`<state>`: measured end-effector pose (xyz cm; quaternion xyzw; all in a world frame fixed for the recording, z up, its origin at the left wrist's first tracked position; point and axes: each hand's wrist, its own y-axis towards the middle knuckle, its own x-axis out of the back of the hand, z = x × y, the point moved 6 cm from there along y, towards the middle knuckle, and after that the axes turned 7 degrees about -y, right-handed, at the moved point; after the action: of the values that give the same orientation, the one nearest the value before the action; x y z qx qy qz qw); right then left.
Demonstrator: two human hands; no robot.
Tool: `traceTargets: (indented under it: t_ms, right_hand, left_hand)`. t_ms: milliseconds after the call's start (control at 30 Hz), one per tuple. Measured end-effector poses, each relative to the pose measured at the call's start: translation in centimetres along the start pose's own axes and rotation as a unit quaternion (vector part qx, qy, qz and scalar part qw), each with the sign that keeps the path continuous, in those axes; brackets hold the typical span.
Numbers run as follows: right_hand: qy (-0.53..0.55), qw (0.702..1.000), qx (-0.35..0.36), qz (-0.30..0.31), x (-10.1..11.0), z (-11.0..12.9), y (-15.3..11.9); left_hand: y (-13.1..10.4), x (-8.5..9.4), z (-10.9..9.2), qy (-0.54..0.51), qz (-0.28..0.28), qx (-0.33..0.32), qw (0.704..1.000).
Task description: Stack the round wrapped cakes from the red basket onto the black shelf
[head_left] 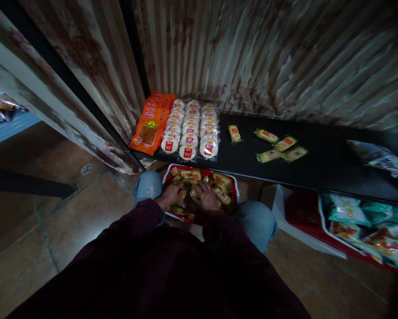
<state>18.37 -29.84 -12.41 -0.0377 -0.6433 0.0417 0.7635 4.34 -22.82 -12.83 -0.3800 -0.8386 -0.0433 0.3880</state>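
A red basket with a white rim [237, 186] sits between my knees, holding many small yellow wrapped snack packets [222, 196]. Both hands are down inside it. My left hand [172, 194] rests on packets at the left side, its fingers reaching inward and partly lost in shadow; no packet is plainly gripped. Spread over packets near the middle, my right hand [205, 196] looks open, with its fingertips dim among the wrappers. On the black shelf beyond the basket, one yellow packet [234, 133] lies apart from a loose group of similar packets [285, 143].
Orange snack bags [149, 126] and three rows of round white wrapped crackers [188, 133] line the left of the black shelf [331, 170]. A blurred bag [384, 159] lies at right. Below it stands a crate of bagged snacks [349, 210]. Striped curtains [252, 57] hang behind.
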Motion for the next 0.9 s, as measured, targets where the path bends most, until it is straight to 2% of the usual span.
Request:
traceTargets:
  t_ms: [133,233,400,467,600,733,900]
  right_hand:
    - [0.017,1.0,0.024,-0.002,-0.3,0.5,-0.6]
    - [0.02,1.0,0.018,-0.015,0.0,0.5,-1.0]
    - [0.018,0.998,-0.043,-0.052,1.2,-0.1,-1.0]
    - [0.021,0.997,-0.045,-0.064,1.5,-0.1,-1.0]
    - [0.039,0.995,-0.015,-0.087,1.3,0.8,-1.2]
    - [0.061,0.995,0.032,-0.078,0.0,2.0,-1.4]
    - [0.081,0.989,0.047,-0.111,-1.0,2.0,-1.4]
  left_hand:
    - [-1.1,-0.8,0.0,0.083,0.077,0.033,0.993]
    - [-1.6,-1.3,0.1,0.109,0.109,0.041,0.987]
    - [-1.0,-1.1,0.7,0.117,0.08,0.083,0.986]
    - [-0.7,-0.7,0.6,0.096,0.048,0.086,0.99]
    - [-0.7,0.4,0.2,0.044,-0.021,0.052,0.997]
    - [-1.0,-0.1,0.1,0.039,0.017,0.043,0.998]
    - [-1.6,-1.1,-0.9,0.058,0.054,0.024,0.997]
